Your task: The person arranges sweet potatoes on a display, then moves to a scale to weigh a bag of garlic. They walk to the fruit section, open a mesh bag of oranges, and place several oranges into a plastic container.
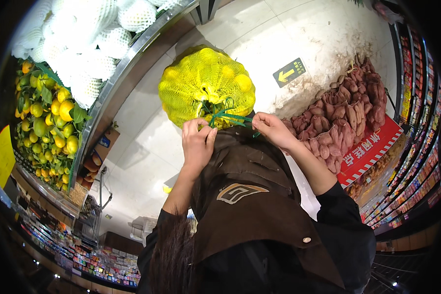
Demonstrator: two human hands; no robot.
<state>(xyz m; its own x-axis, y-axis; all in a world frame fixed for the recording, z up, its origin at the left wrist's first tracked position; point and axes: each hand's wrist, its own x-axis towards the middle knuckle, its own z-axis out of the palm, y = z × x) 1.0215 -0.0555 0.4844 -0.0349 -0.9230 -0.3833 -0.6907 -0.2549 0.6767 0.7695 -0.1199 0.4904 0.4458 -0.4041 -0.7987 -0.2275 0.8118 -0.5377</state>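
Observation:
A large yellow mesh sack (202, 73) of round yellow fruit stands on the floor in front of me. Its gathered mouth faces me, with a green tie (224, 114) wound about it. My right hand (272, 126) pinches an end of the green tie, pulled out to the right of the sack. At the near left edge of the mouth, my left hand (198, 141) has thumb and fingers close together against the tie and mesh. What lies between those fingertips is too small to make out.
On the left, a metal-edged display stand (132, 58) holds foam-netted fruit (95, 40) and leafy orange citrus (47, 121). Bagged sweet potatoes (338, 114) are piled at the right, by a red sign (371, 150). An arrow sticker (289, 72) marks the soiled floor (257, 33).

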